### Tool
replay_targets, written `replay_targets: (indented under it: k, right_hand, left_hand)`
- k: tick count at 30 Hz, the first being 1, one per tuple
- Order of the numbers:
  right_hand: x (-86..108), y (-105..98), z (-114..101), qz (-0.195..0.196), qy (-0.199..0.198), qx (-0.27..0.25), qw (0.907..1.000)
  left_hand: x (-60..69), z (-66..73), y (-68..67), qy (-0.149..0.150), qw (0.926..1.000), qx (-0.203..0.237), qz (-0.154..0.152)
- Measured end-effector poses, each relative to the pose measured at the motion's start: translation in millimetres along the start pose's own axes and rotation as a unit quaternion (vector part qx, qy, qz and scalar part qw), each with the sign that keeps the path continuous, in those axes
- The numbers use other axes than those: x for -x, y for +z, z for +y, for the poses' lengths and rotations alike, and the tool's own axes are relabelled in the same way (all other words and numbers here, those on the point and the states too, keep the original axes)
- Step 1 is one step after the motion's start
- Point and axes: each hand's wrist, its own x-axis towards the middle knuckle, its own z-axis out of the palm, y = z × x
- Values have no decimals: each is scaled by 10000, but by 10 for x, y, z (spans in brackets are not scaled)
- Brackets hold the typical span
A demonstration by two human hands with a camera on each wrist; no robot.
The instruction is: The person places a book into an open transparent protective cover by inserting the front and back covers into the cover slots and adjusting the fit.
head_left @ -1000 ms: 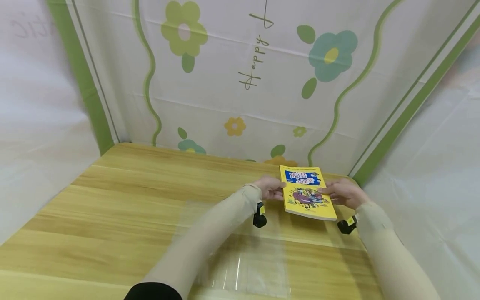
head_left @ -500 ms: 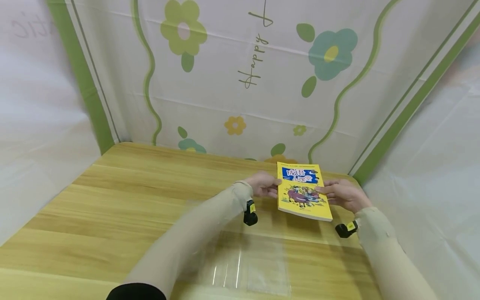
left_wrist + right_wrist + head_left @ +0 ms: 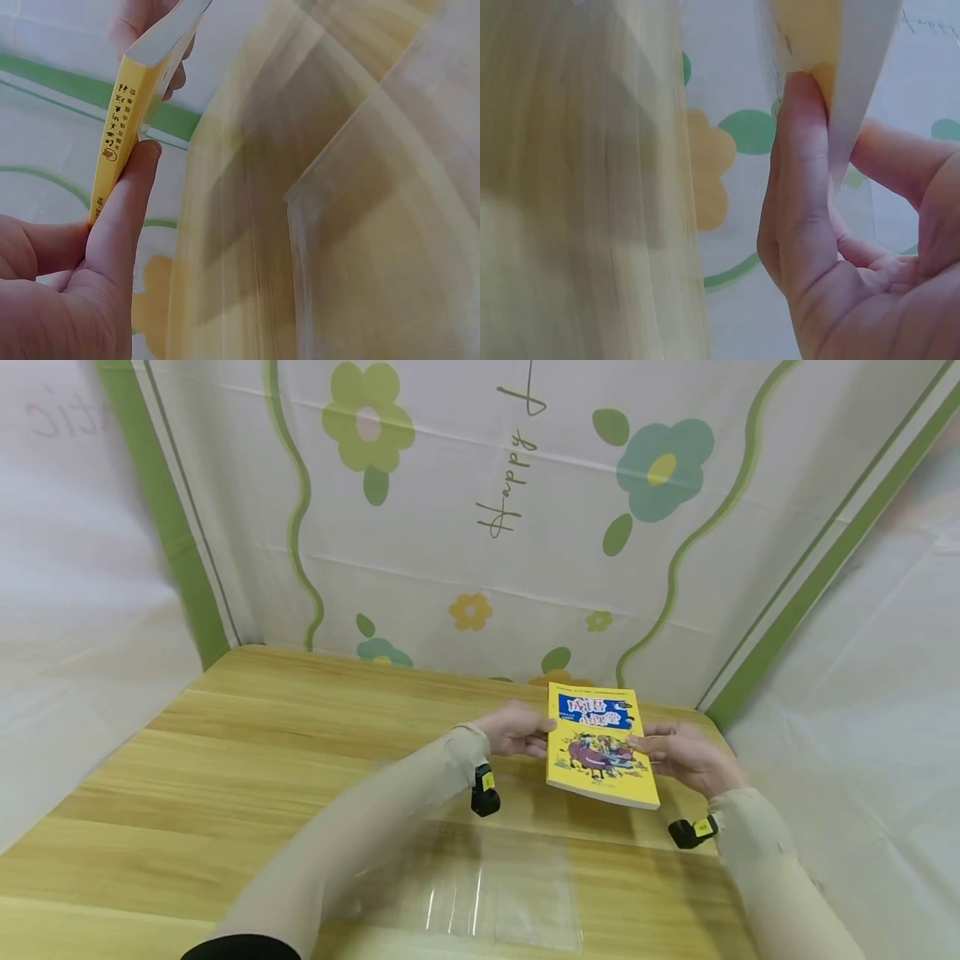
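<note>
A yellow paperback book (image 3: 600, 752) with a blue title panel and a cartoon picture is held above the table by both hands. The left hand (image 3: 513, 729) pinches its left edge, thumb on the cover. On the opposite edge the right hand (image 3: 690, 758) grips it, also thumb on top. The left wrist view shows the yellow spine (image 3: 124, 127) between thumb and fingers. White page edges (image 3: 862, 82) lie between the right thumb and fingers in the right wrist view. A clear plastic sleeve (image 3: 536, 885) lies flat on the table, partly hidden by the left forearm.
The wooden table (image 3: 225, 752) ends at a white cloth backdrop (image 3: 450, 527) printed with flowers. White cloth walls (image 3: 885, 735) stand at either side, the right one close to the right arm. Small black cameras (image 3: 485, 789) are worn at the wrists.
Both hands have carried the book slightly left, and its near end has come a little closer. The left forearm has shifted left too. The plastic sleeve has stayed in place.
</note>
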Motion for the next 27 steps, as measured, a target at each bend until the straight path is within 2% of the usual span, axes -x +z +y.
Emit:
replay_targets:
  k: [7,14,23,27]
  right_hand:
    - [59,97,50,-83,-139,-113,9998]
    - [129,204,65,32,-137,-64,9999]
    - [195,330,76,-42,-112,-221,9997]
    - [219,402,86,-127,-194,-137,9996]
  left_hand:
    - [101,-40,-60,109,9998,-113,-73]
    - [198,-67,-113,147,9997,-115,-179]
    - [393,-89,-182,228,9989,-332,-245]
    - [482,-116,-233,204,9984,-449,-261]
